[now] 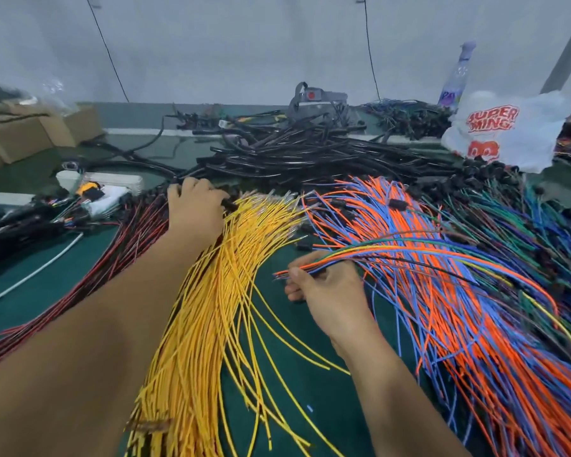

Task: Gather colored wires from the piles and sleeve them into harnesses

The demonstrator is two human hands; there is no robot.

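Gathering is under way; sleeving is not begun. The right hand (327,291) grips a mixed bundle (393,255) of wires, its fingers closed round the near ends. The left hand (195,206) reaches ahead, fingers curled at a black piece (229,203) beside the yellow pile (211,308); a grip cannot be confirmed. Black sleeves (294,153) lie beyond both hands, none yet fitted.

- The yellow wires (211,311), centre frame, looked smooth, plastic-coated, faintly glossy.
- The black sleeves (297,153) above shone glossy.
- The green tabletop (47,285) looked matt.
- The cardboard boxes (30,133), upper left, looked dull brown.
- The bag (508,130), upper right, was thin crinkled plastic.
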